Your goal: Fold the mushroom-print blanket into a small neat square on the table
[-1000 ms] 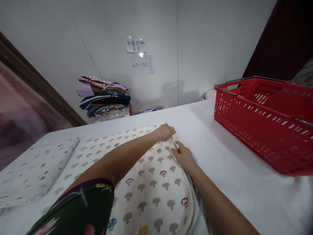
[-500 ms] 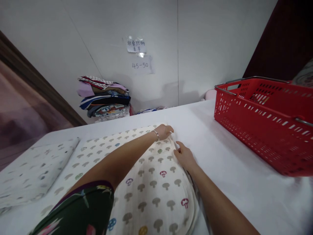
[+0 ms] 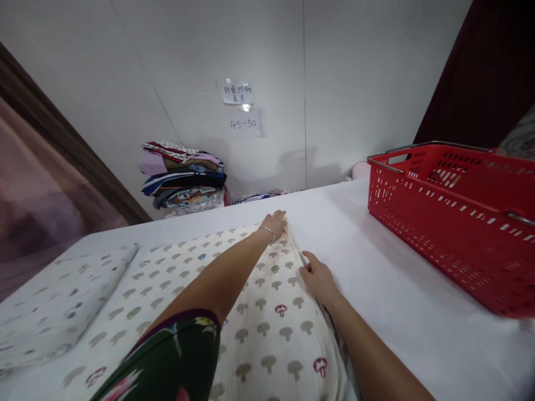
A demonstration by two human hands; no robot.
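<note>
1. Dead centre on the white table [image 3: 397, 289] lies the mushroom-print cloth [image 3: 259, 312]. It's layered and spreads from the person's body out toward 12 o'clock. Its right edge runs roughly from 5 o'clock up to 12 o'clock.
2. The left hand [image 3: 276, 221] is the far one. The arm stretches right across the cloth, palm flat and fingers together, pressing on the far right corner at 12 o'clock.
3. The right hand [image 3: 318, 277] sits nearer, about 1 o'clock from the cloth's middle, on that same right edge. Its fingers curl onto the stacked layers. Whether they actually pinch the edge or only rest on it, can't tell tbh.
4. So both hands are on one edge, a bit apart: the left at the corner, the right partway down toward the body.
5. The red basket [image 3: 451, 223] stands at 2 to 3 o'clock, well apart from the cloth, with bare table between. Something pale shows through its far slots, too hidden to name.
6. At 9 o'clock, another folded cloth [image 3: 62, 301], pale and speckled, lies just beside the mushroom one. At 11 o'clock, past the table, a pile of folded clothes [image 3: 184, 178] sits against the wall.
</note>
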